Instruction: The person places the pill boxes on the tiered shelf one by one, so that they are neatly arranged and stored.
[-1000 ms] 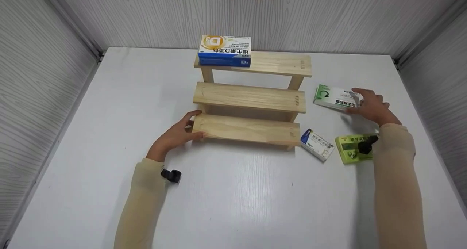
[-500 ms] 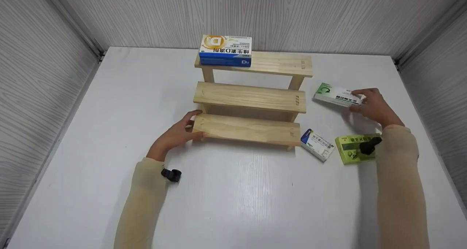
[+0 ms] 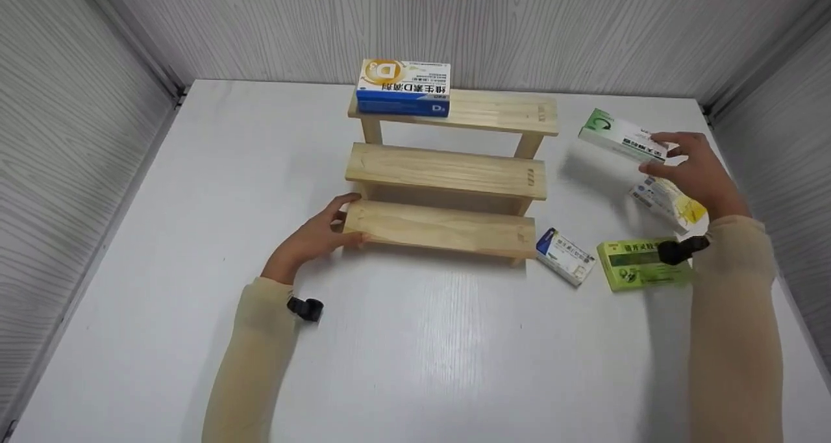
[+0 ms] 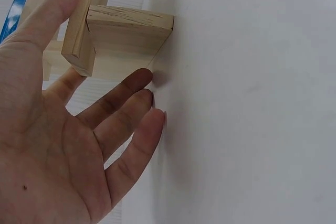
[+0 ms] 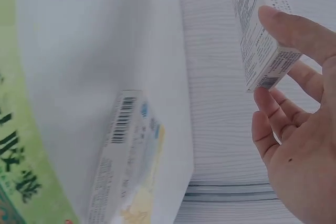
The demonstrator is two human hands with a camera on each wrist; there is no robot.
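Note:
A wooden three-step display rack stands on the white table. My left hand holds the left end of its lowest step, thumb at the front edge and index finger behind; the other fingers spread by the tabletop in the left wrist view. At the right, my right hand pinches one end of a white and green medicine box between thumb and fingers. That box is raised above the table, its shadow apart from it. A blue, white and orange vitamin D box lies on the left of the top step.
Below my right hand lies a white and yellow box. A yellow-green box is partly covered by the right wrist camera. Beside the rack's lowest step is a small white and blue box. Wood-grain panels wall the table's back and sides.
My right hand has lifted the white and green box and moved it up and to the right, uncovering the white and yellow box. The left hand stays on the rack.

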